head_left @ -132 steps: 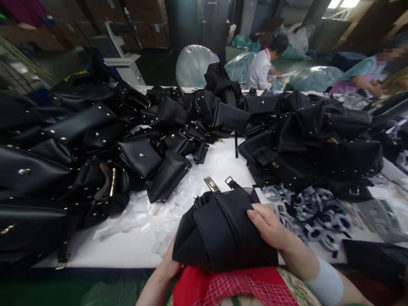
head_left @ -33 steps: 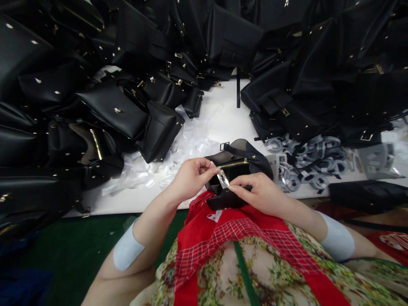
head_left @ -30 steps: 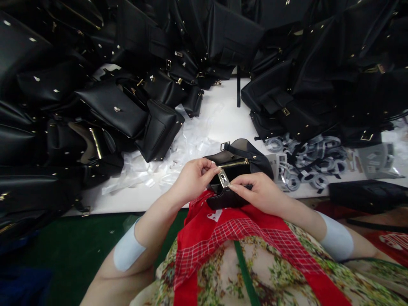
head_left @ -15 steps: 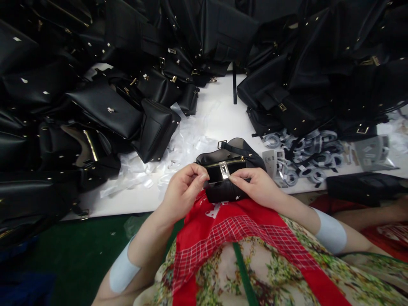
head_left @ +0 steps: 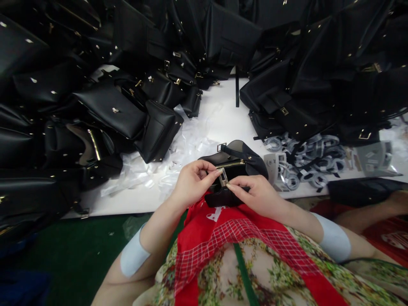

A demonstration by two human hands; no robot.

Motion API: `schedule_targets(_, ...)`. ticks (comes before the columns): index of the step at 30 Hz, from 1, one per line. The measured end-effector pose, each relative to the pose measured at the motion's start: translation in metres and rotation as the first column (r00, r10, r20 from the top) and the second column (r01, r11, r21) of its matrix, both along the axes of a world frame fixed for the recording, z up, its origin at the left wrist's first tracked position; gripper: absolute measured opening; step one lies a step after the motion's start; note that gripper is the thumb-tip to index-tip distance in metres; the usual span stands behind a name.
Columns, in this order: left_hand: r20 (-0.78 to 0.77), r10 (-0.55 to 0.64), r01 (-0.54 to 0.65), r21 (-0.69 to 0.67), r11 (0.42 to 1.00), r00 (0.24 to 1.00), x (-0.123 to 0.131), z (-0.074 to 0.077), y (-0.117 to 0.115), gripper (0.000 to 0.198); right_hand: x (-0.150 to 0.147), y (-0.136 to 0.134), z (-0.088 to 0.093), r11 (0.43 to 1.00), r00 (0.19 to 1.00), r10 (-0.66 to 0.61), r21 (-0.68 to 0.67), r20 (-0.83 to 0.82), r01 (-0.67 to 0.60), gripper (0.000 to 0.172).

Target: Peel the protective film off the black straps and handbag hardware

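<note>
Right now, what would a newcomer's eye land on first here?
Heaps of black handbags crowd the left, far and right sides of the white table. At the near edge, the left hand pinches the metal clasp of a small black bag, which the right hand grips from the other side. A pile of grey tags lies just right of that bag.

Red apron (head_left: 204,223) with a white-checked panel over a floral top (head_left: 219,282) — 2 pale-blue elbow bands (head_left: 134,256).
</note>
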State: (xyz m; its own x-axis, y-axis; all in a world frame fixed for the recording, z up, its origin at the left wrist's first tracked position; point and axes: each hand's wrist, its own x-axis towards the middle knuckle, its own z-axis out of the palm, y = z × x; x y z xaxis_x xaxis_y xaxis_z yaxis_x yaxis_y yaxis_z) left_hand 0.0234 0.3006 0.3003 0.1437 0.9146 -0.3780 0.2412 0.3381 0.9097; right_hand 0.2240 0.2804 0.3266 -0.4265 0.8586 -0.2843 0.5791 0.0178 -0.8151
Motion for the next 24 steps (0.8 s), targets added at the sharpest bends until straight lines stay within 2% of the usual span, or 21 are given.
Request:
schedule_targets(4, -0.049, -0.036, 0.036, -0.011, 0.999, 0.998, 0.000, 0.002, 0.004, 0.019, 0.000, -0.001, 0.000, 0.996, 0.997, 0.057, 0.061, 0.059, -0.060, 0.022)
schedule_targets(6, -0.123, -0.073, 0.075, 0.009, 0.997, 0.990, 0.001, 0.006, 0.003, 0.018, -0.001, -0.002, -0.001, 0.995, 0.995, 0.064, 0.067, 0.077, -0.069, 0.022)
schedule_targets(8, -0.266, -0.100, 0.128, 0.090, 0.988, 0.959, 0.003, 0.015, -0.002, 0.017, -0.002, -0.002, -0.001, 0.997, 0.995, 0.059, 0.048, 0.079, -0.063, 0.022)
schedule_targets(11, -0.410, -0.164, 0.274, 0.227, 0.934, 0.898, 0.004, 0.035, -0.012, 0.011, -0.003, -0.001, -0.003, 0.999, 0.997, 0.036, 0.002, 0.071, -0.037, 0.021)
schedule_targets(12, -0.394, -0.217, 0.326, 0.233, 0.916, 0.893, 0.003, 0.041, -0.016, 0.011, -0.003, -0.001, -0.003, 1.000, 0.997, 0.027, -0.007, 0.070, -0.026, 0.021)
schedule_targets(14, -0.255, -0.333, 0.383, 0.177, 0.907, 0.908, 0.000, 0.050, -0.019, 0.014, -0.004, 0.000, -0.004, 1.000, 0.997, 0.016, -0.006, 0.071, -0.015, 0.022)
schedule_targets(16, -0.049, -0.330, 0.333, 0.085, 0.939, 0.943, -0.005, 0.051, -0.018, 0.018, -0.004, 0.001, -0.005, 1.000, 0.997, 0.013, 0.008, 0.071, -0.014, 0.021)
schedule_targets(18, 0.094, -0.205, 0.205, 0.011, 0.979, 0.974, -0.011, 0.046, -0.013, 0.018, -0.005, 0.002, -0.005, 1.000, 0.997, 0.009, 0.019, 0.071, -0.010, 0.020)
schedule_targets(21, 0.108, -0.026, 0.025, 0.006, 1.000, 0.994, -0.020, 0.033, -0.007, 0.017, -0.005, 0.001, -0.005, 1.000, 0.997, -0.006, 0.016, 0.073, 0.005, 0.021)
schedule_targets(24, 0.012, 0.014, -0.014, 0.050, 0.999, 1.000, -0.021, 0.019, -0.005, 0.019, -0.006, 0.000, -0.005, 1.000, 0.997, -0.002, 0.013, 0.075, 0.001, 0.022)
